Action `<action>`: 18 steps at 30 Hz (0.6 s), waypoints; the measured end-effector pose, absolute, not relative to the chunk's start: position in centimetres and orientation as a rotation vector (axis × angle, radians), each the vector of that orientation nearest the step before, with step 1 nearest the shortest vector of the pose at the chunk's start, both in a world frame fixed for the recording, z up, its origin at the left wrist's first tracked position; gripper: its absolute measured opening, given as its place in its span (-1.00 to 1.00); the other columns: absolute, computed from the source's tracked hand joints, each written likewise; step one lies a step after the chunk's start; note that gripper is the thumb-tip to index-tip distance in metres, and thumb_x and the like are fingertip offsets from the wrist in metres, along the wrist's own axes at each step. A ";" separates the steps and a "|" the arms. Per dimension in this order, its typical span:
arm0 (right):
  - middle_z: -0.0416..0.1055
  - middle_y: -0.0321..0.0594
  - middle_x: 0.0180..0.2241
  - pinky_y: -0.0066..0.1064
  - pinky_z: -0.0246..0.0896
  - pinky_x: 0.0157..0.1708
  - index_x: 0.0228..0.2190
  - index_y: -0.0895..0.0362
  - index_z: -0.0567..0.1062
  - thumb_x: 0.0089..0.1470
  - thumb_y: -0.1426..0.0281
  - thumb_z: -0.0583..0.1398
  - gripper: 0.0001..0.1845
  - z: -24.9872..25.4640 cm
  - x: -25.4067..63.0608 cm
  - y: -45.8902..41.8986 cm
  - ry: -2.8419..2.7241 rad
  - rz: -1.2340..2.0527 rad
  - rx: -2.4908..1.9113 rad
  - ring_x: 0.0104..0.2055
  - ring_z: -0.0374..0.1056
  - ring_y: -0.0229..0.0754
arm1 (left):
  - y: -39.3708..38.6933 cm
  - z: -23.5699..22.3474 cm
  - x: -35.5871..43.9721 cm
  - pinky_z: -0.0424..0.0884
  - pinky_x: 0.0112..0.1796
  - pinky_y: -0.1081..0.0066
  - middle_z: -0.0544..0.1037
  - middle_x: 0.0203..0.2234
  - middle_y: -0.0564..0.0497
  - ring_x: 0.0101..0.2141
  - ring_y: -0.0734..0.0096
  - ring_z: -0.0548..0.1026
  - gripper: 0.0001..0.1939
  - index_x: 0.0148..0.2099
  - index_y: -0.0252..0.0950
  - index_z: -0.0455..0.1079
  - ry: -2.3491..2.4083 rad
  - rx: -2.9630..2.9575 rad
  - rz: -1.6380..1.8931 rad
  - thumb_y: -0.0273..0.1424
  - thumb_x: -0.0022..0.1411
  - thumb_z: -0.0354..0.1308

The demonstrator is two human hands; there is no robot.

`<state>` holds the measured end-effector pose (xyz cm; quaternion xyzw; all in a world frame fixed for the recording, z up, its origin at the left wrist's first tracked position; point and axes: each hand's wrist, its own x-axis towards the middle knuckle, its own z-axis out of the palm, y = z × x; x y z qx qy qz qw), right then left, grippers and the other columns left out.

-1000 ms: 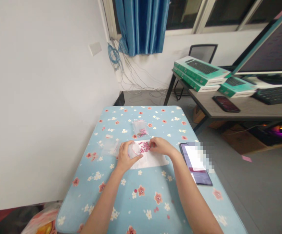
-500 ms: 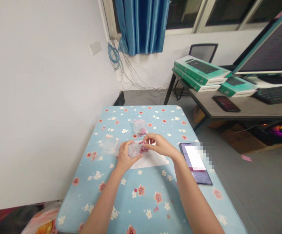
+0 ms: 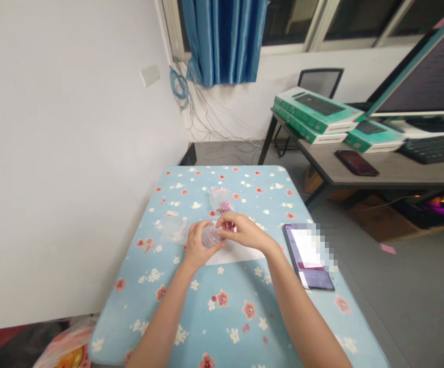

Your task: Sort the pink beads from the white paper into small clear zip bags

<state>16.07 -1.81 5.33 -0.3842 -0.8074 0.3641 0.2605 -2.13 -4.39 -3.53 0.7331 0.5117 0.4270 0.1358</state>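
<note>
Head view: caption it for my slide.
Left hand holds a clear bag; right hand at its mouth, over pink beads.

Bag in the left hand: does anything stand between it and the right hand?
Nothing visible does: the right hand is right by the bag; whether they touch is unclear.

Left forearm (image 3: 167, 306) and right forearm (image 3: 298, 301) bare as far as visible, tapering toward the wrists. Left hand (image 3: 198, 250) and right hand (image 3: 245, 233) also bare; nails too small to make out.

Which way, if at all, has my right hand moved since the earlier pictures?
Yes: the right hand has moved left, away from the phone and toward the left hand.
</note>
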 end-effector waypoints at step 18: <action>0.46 -0.22 -0.44 -0.49 0.05 -0.44 -0.43 0.15 0.51 -0.11 0.40 0.22 -0.89 1.4 19.7 0.2 -2.382 0.839 -1.595 -0.42 0.30 -0.25 | -4.5 -3.5 -2.2 0.36 -0.08 0.18 0.42 -0.15 -0.07 -0.11 0.19 0.40 -0.39 0.02 -0.22 0.21 1.492 2.093 1.198 -0.22 -0.05 0.35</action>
